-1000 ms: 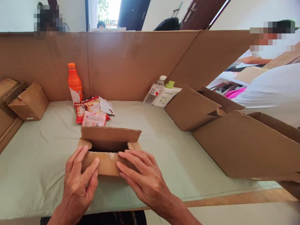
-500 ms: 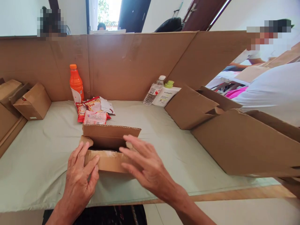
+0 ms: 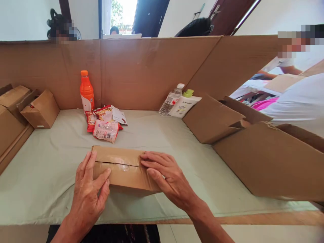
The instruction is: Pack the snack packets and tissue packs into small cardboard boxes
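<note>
A small brown cardboard box (image 3: 121, 177) lies in front of me, its two top flaps folded down and meeting at a narrow seam. Strips of shiny clear tape show on the flaps. My left hand (image 3: 89, 185) grips the box's left end, thumb on the near flap and fingers along the side and corner. With fingers stretched out, my right hand (image 3: 168, 175) lies flat over the right end of the top. What the box holds is hidden.
Behind the box lie several red and white snack packets (image 3: 105, 126) and an orange drink bottle (image 3: 86, 91). A clear water bottle (image 3: 170, 101) and a white tube (image 3: 184, 105) lean near the cardboard wall (image 3: 152, 74). Cardboard boxes stand left (image 3: 42, 111) and right (image 3: 265, 162). A person (image 3: 303, 101) is at right.
The far flap, upright before, is folded down beside the near one. My right hand has come down from above the box onto its top; my left hand keeps its hold.
</note>
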### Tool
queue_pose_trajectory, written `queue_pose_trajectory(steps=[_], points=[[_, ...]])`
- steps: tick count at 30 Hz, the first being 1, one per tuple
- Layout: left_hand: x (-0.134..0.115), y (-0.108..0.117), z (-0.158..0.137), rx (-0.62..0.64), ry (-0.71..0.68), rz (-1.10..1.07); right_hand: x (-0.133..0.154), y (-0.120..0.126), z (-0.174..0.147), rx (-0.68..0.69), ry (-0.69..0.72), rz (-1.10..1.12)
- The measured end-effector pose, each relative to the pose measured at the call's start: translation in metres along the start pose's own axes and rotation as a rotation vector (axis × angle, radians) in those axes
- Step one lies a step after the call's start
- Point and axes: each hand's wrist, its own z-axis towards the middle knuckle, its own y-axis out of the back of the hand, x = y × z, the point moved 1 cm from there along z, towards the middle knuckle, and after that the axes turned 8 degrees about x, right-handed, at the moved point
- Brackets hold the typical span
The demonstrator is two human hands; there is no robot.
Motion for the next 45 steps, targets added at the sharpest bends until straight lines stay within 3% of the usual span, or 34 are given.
queue_pose_trajectory(steps=[4, 9, 12, 18, 26, 31, 38, 42, 45], points=[[0.007, 0.000, 0.003, 0.055, -0.057, 0.003, 0.000, -0.002, -0.013, 0.059, 0.000, -0.020], [0.012, 0.002, 0.004, 0.065, -0.002, -0.030, -0.003, -0.006, -0.025, 0.102, -0.014, -0.016], [0.019, 0.004, -0.002, 0.080, 0.083, -0.038, -0.004, -0.011, -0.041, 0.116, -0.104, -0.011], [0.041, 0.005, -0.007, 0.241, 0.148, -0.174, -0.007, -0.022, -0.055, 0.210, -0.301, 0.097], [0.036, -0.009, -0.001, 0.128, -0.027, -0.217, -0.014, -0.012, -0.059, 0.143, -0.269, 0.005], [0.026, -0.006, -0.018, 0.054, -0.036, -0.226, -0.011, -0.005, -0.070, 0.095, -0.180, -0.078], [0.046, 0.047, -0.058, -0.018, 0.121, -0.064, 0.022, -0.039, -0.012, 0.104, 0.012, 0.056], [0.059, 0.076, -0.076, -0.090, 0.212, 0.066, 0.034, -0.066, 0.038, 0.199, 0.074, 0.212], [0.072, 0.085, -0.087, -0.123, 0.322, 0.147, 0.037, -0.094, 0.082, 0.306, 0.108, 0.329]])
